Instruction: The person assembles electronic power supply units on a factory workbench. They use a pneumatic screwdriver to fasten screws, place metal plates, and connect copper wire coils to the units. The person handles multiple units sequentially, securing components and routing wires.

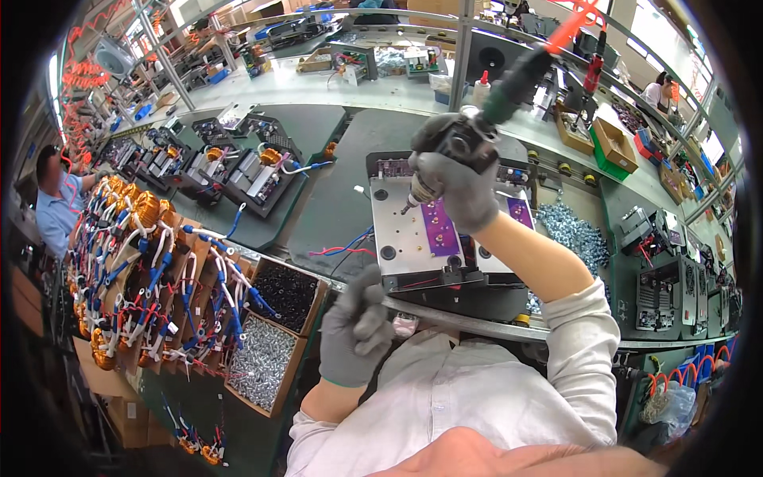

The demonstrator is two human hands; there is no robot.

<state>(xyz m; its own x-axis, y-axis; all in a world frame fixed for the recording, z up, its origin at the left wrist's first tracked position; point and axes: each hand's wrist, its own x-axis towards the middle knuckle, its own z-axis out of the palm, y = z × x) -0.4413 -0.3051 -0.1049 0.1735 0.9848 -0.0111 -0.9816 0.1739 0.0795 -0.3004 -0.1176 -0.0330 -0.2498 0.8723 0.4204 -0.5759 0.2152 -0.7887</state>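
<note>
My right hand [459, 187], in a grey glove, grips a power screwdriver [510, 97] hung from an orange cord. Its bit points down and left, over a silver metal plate [397, 238] on an electronic unit; I cannot tell whether it touches. Two purple strips [439, 228] show on the plate, one partly behind my right wrist. My left hand [355, 330], also gloved, is raised before my body with its fingers curled; whatever they hold is hidden. Beside it stands a cardboard box of silver screws [261, 359], with small black parts [284, 296] in the compartment behind.
Wired copper coils [143, 211] crowd cardboard dividers at the left. Several part-built units [258, 179] stand along the line, with others [664, 294] at the right. Loose screws [574, 230] lie right of my unit. A metal rail [445, 314] runs along the front. A person [56, 199] stands far left.
</note>
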